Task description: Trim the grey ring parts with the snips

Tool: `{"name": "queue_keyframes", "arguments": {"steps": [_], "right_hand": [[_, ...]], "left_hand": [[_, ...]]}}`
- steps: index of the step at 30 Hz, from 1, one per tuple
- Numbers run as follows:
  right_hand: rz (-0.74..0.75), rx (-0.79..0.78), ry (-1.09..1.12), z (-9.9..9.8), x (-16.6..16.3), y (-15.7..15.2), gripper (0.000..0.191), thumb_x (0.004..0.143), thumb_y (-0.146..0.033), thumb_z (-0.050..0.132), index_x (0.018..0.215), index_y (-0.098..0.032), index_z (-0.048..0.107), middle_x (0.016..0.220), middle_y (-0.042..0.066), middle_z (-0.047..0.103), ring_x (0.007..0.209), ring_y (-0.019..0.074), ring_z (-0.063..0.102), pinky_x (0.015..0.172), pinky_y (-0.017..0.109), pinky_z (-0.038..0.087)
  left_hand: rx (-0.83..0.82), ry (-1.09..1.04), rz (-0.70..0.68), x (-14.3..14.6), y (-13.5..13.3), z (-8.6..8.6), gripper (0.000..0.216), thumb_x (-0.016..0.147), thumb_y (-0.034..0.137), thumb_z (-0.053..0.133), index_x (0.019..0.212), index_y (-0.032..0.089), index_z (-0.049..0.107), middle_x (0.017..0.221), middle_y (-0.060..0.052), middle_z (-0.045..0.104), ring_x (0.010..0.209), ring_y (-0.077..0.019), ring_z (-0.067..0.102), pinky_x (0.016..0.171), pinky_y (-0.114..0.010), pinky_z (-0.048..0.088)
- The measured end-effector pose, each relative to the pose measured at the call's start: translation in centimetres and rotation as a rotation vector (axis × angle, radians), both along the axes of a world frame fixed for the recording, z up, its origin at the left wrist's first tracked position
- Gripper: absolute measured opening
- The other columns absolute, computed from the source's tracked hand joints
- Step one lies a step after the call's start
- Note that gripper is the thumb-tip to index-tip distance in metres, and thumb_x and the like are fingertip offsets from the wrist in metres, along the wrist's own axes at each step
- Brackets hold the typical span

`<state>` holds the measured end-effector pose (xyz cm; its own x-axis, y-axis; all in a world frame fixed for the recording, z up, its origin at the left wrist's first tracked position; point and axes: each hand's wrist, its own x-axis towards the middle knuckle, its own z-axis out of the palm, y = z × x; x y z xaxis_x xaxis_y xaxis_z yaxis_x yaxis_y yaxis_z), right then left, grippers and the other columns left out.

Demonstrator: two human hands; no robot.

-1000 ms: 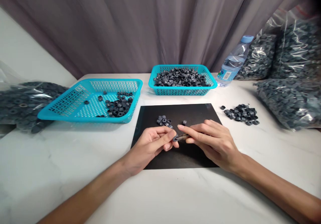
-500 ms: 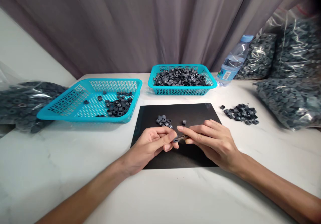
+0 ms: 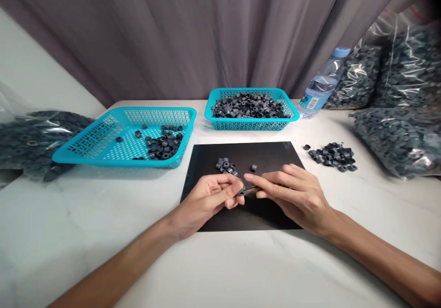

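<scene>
Between thumb and fingers my left hand [image 3: 217, 195] pinches a small dark grey ring [image 3: 242, 192], a short hollow tube piece. My right hand [image 3: 296, 195] is closed around a thin pointed metal tool [image 3: 253, 190], whose tip meets the ring. Most of the tool is hidden under my fingers, so its exact kind does not show. Both hands are over a black mat [image 3: 275, 154]. Just beyond my left fingers lies a small cluster of grey rings [image 3: 225, 166], and a single ring [image 3: 254, 168] sits apart to their right.
A turquoise basket [image 3: 120, 163] at left holds some rings; another turquoise basket [image 3: 253, 125] at the back is heaped with them. Loose rings [image 3: 332, 156] lie right of the mat. A water bottle [image 3: 320, 87] and bulging plastic bags [image 3: 396, 138] stand at right, another bag [image 3: 31, 138] at left.
Almost nothing differs. My hands keep the same hold on the ring and the tool, and the whole view has shifted very slightly.
</scene>
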<state>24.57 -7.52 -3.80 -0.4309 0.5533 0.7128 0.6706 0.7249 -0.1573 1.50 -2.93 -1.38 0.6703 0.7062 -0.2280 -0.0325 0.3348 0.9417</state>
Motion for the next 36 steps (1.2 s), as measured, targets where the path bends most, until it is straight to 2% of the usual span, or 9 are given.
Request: {"name": "queue_keyframes", "arguments": {"steps": [5,13,23,31,36], "right_hand": [[-0.008,0.006,-0.019,0.04,-0.04,0.05,0.034,0.102,-0.018,0.06,0.136,-0.017,0.065,0.093,0.003,0.076,0.068,0.0149,0.048,0.062,0.031,0.036],[-0.011,-0.006,-0.035,-0.21,0.14,0.16,0.042,0.104,-0.021,0.058,0.146,-0.024,0.056,0.094,0.002,0.076,0.069,0.0142,0.051,0.062,0.031,0.037],[0.003,0.003,-0.054,-0.19,0.18,0.26,0.04,0.103,-0.02,0.059,0.143,-0.023,0.06,0.094,0.002,0.076,0.068,0.0138,0.052,0.061,0.031,0.037],[0.045,-0.03,0.009,0.0,0.0,0.32,0.028,0.104,-0.021,0.057,0.13,-0.018,0.068,0.091,0.004,0.077,0.066,0.0133,0.054,0.061,0.03,0.039],[0.05,-0.029,0.06,0.17,0.05,0.43,0.032,0.105,-0.022,0.054,0.136,-0.021,0.066,0.093,0.005,0.076,0.067,0.0137,0.057,0.063,0.029,0.044]], "left_hand": [[-0.009,0.012,0.003,-0.11,0.02,-0.13,0.028,0.093,0.04,0.073,0.082,0.016,0.064,0.065,0.003,0.049,0.066,-0.0108,0.046,0.065,-0.024,0.034],[0.013,0.044,-0.003,-0.01,0.11,-0.01,0.031,0.091,0.044,0.074,0.084,0.015,0.066,0.065,0.003,0.051,0.065,-0.0113,0.045,0.062,-0.026,0.031],[0.034,0.063,-0.014,0.05,0.01,0.08,0.032,0.09,0.046,0.074,0.085,0.015,0.065,0.065,0.003,0.052,0.064,-0.0119,0.044,0.062,-0.027,0.029],[0.024,0.039,-0.021,0.04,0.01,0.13,0.033,0.091,0.045,0.073,0.082,0.016,0.062,0.066,0.003,0.049,0.067,-0.0122,0.045,0.064,-0.026,0.031],[0.043,0.033,0.005,-0.06,0.11,0.21,0.033,0.09,0.045,0.075,0.081,0.015,0.062,0.066,0.004,0.049,0.066,-0.012,0.044,0.065,-0.026,0.031]]}}
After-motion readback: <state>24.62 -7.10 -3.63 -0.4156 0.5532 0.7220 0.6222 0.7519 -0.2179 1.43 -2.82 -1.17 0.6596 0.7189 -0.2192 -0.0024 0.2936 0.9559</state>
